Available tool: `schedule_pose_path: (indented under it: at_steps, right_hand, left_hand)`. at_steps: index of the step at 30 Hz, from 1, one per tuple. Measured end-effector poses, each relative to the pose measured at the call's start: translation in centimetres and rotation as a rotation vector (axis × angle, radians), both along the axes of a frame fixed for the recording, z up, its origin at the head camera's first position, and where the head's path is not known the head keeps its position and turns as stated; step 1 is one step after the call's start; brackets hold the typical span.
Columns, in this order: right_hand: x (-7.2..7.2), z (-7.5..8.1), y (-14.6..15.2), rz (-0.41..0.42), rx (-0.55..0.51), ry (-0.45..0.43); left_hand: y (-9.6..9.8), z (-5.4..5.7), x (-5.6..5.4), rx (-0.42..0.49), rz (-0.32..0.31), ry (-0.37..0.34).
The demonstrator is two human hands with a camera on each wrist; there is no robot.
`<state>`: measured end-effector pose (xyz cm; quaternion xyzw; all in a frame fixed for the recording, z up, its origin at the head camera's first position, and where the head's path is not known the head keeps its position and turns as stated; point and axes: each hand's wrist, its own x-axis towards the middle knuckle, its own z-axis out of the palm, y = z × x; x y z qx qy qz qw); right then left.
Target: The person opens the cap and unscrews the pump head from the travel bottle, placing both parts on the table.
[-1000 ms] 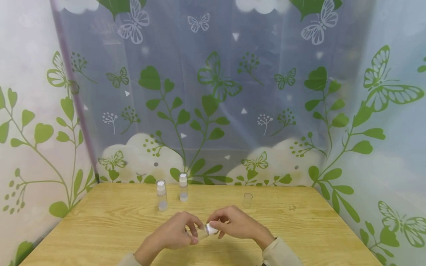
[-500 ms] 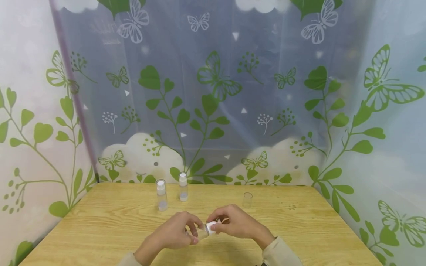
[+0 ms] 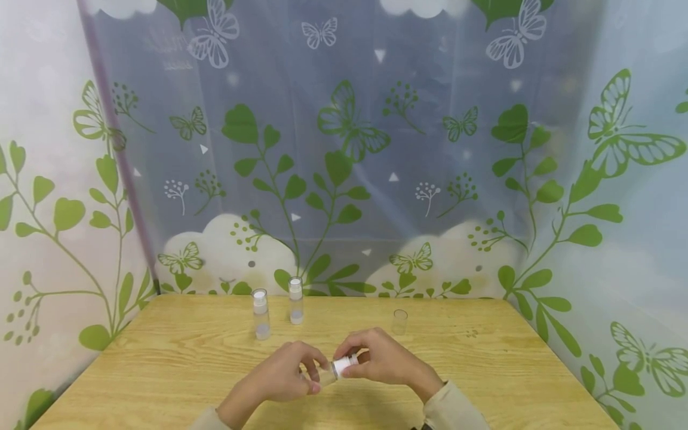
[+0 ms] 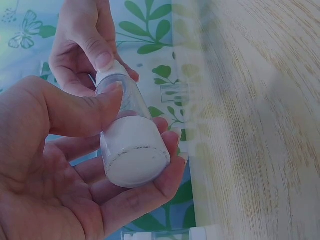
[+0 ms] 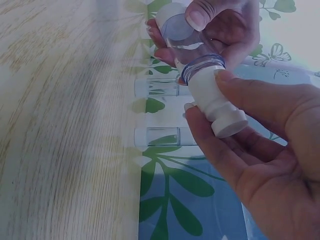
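Bottle (image 5: 201, 67) with a clear body, a white base (image 4: 134, 150) and a white pump top (image 5: 209, 92) is held slantwise between a person's two hands, above the near part of a wood-grain table (image 3: 177, 358), its base toward the left hand and its top raised a little toward the right. The left hand (image 3: 290, 371) is curled round the lower part, the thumb pressed on the clear body and the fingers bent beneath the white base. The right hand (image 3: 378, 358) is bent into a pinch on the white pump top, the thumb on one side and fingertips on the other, while the small nozzle end stands out past the grip. A clear ring (image 5: 192, 64) shows where the white top meets the body. Farther back on the table, left of centre, a nearer bottle (image 3: 261, 315) and a farther bottle (image 3: 296, 301) stand upright, close together but apart, each with a white top under a clear cover. To the right, beyond the right hand, a clear cap (image 3: 399, 322) stands by itself on the wood. Pale sleeves (image 3: 454, 409) reach in from the bottom edge, and behind the table hangs a blue-grey sheet (image 3: 419, 131) printed with green leaves, butterflies and white clouds
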<state>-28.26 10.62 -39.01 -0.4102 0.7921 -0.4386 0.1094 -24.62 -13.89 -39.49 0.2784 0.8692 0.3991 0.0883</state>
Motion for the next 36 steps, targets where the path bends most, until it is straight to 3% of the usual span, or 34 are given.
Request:
schedule_pose_path:
  at_steps: [27,36]
  right_hand:
    - [-0.25,-0.24,0.12,0.001,0.042,-0.023]
    - [-0.4,-0.4,0.23,0.021,0.053,-0.04]
  left_hand:
    - [-0.21,-0.34,-0.07,0.0,-0.001,0.011]
    - [-0.01,-0.45,-0.09,-0.022,0.026,0.003]
